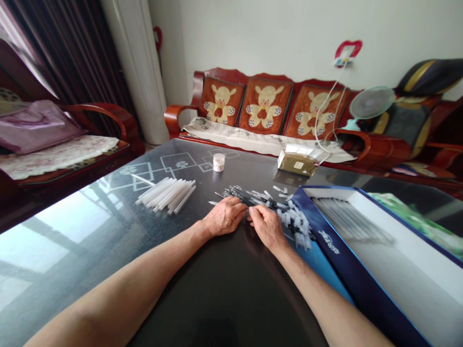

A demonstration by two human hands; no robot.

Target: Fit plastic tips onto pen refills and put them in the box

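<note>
Close together over the near part of the dark table, my left hand (224,217) and my right hand (266,226) meet at their fingertips. A slim pen (213,203) juts out past the left hand's knuckles, and that hand is closed around it. My right hand pinches thumb against finger at the pen's other end; what lies in the pinch is hidden. Just behind the hands is a bundle of dark pen refills (237,193). Beside my right hand lies a heap of small white and black pen caps (298,221). Clear white pen barrels (167,193) lie in a pile to the left.
A blue box with a white inside (415,270) stands at the right, a row of pens (352,219) in it. Green-and-white packaging (419,219) lies beyond it. Farther back are a small round tub (219,162) and a tissue box (297,161). A wooden sofa (181,113) stands behind.
</note>
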